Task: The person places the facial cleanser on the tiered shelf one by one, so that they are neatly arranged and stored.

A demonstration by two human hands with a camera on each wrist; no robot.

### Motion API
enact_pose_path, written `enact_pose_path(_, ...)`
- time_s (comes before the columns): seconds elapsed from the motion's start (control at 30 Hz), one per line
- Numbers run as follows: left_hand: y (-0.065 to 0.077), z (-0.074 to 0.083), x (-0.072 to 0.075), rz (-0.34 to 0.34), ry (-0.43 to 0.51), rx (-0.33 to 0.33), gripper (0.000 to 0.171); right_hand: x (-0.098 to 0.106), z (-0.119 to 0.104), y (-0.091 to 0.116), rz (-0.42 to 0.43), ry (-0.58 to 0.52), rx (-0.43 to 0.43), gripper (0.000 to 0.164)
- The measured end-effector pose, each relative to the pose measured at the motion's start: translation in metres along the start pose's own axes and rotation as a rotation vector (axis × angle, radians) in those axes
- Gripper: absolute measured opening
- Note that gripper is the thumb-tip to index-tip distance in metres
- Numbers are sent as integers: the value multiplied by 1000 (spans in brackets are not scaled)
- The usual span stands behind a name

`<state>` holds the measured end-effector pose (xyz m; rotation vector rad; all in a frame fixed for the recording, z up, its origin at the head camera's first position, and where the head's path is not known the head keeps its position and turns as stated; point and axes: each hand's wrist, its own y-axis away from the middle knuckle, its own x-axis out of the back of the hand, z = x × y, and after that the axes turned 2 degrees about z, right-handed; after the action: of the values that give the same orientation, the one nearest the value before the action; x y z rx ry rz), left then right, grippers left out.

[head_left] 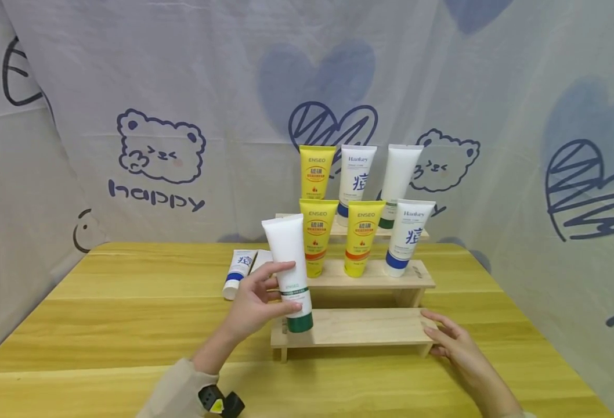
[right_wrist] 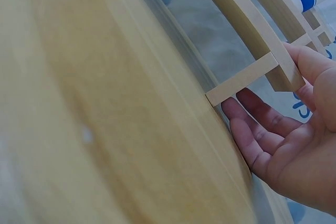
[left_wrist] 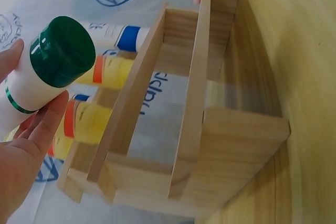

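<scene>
My left hand (head_left: 257,299) grips a white squeeze tube (head_left: 288,249) between thumb and fingers, its green cap (left_wrist: 63,51) pointing down. The tube is tilted slightly, in front of the left end of the lowest step of a wooden stepped stand (head_left: 359,326); contact with the step cannot be told. At the step's other end, my right hand (head_left: 458,345) holds the stand, its thumb along the board's end and its curled fingers by the leg (right_wrist: 244,80). The middle step carries two yellow tubes (head_left: 361,238) and a white tube with a blue cap (head_left: 407,238).
On the top step stand a yellow tube (head_left: 316,171), a blue-capped white tube (head_left: 356,180) and a green-capped white tube (head_left: 400,180). Another blue-capped tube (head_left: 239,270) lies on the wooden table (head_left: 103,325), left of the stand. Behind hangs a printed curtain (head_left: 234,75).
</scene>
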<state>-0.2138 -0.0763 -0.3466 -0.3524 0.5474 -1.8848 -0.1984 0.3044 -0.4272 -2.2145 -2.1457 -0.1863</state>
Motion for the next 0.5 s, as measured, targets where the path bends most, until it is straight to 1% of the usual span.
enact_pose_path(0.27,-3,-6,-15,-43,-16,10,55,1,-1,0,-10,9,-4,39)
enact_pose_path(0.5,-7,-10,-28,-69,3,60,57,2,-2,-1,-18,6,-21,37)
